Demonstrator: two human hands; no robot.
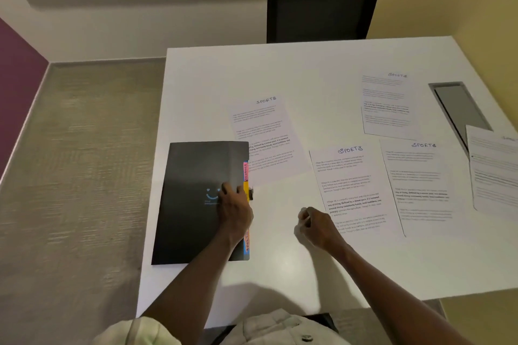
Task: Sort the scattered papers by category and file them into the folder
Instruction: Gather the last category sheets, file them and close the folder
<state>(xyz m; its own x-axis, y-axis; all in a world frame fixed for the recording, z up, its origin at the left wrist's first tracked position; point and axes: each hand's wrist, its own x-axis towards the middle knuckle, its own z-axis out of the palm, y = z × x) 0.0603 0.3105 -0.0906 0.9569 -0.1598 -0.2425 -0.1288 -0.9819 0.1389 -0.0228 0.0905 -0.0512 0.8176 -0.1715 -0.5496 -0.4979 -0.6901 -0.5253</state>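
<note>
A black folder (193, 199) lies closed at the table's left edge, with pink, yellow and orange tabs (245, 176) along its right side. My left hand (234, 204) rests flat on its cover near the tabs. My right hand (315, 225) hovers loosely curled over the bare table, holding nothing, just left of a sheet headed SPORTS (353, 190). Another SPORTS sheet (269, 137) lies partly under the folder's top right corner. Two more SPORTS sheets lie at the right (423, 185) and at the back right (388, 105). A further sheet (494, 168) sits at the far right edge.
The white table (280, 269) has a grey rectangular slot (459, 109) at the far right. Grey carpet lies to the left of the table. A dark panel stands behind the table against the wall.
</note>
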